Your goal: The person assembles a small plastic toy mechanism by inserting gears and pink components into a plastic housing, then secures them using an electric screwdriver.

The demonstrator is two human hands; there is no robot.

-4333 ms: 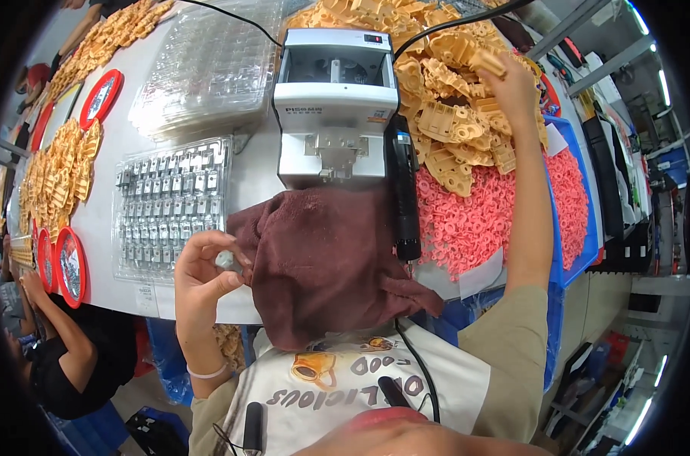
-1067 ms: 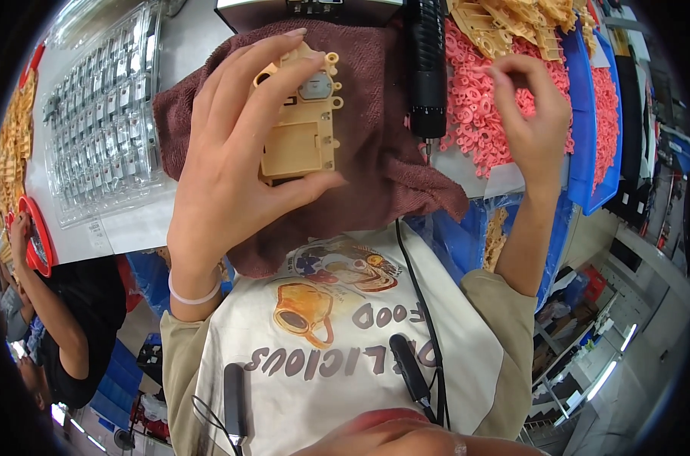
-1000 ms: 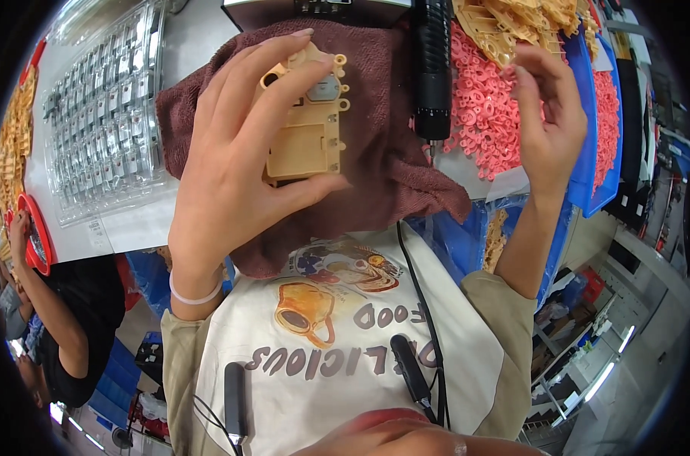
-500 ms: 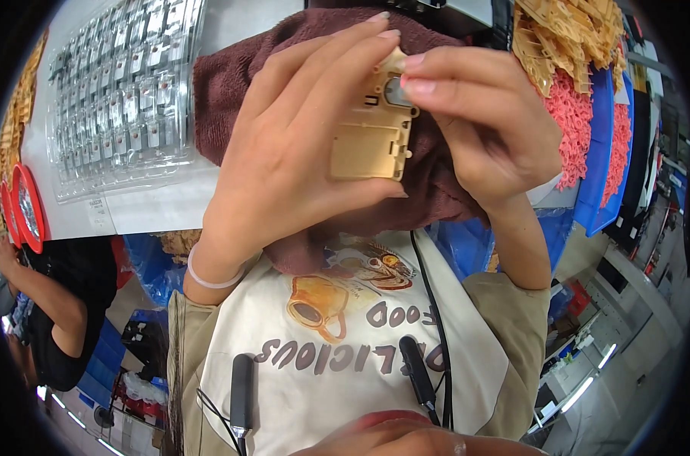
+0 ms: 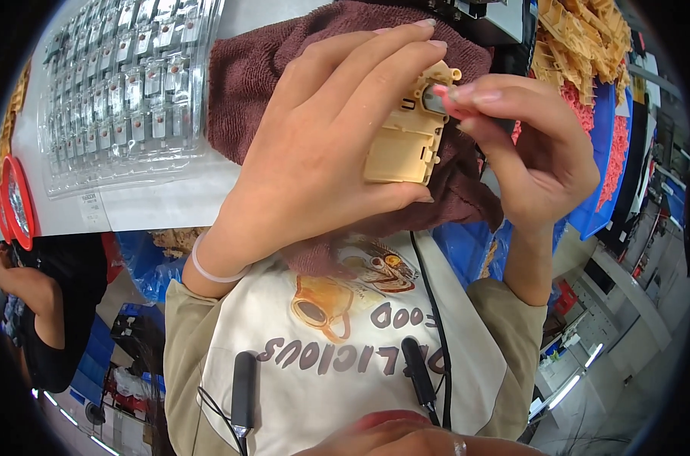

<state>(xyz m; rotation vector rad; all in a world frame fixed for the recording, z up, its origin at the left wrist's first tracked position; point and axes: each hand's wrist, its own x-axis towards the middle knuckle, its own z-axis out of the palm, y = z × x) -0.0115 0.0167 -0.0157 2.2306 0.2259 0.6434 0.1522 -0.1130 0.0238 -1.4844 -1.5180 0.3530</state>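
Note:
My left hand (image 5: 322,121) is closed round a cream-yellow plastic housing (image 5: 400,154), with the thumb on its near edge and the fingers over its far end. A grey insert shows in a rounded opening near the housing's far right part. Between thumb and fingertips, my right hand (image 5: 539,140) pinches a small pink plastic part (image 5: 453,103) against that opening. Beneath both hands lies a dark maroon cloth (image 5: 242,99).
On the left, a clear plastic tray (image 5: 120,99) holds rows of metal parts. Two red-rimmed round dishes (image 5: 18,201) stand beyond it. At the right are heaped yellow plastic parts (image 5: 580,38) and a blue bin (image 5: 599,152) with pink parts. Another person's arm (image 5: 33,292) shows at left.
The housing and both hands have shifted to the right in view. My right fingers have drawn back from the housing's far end, and the pink part now shows between them.

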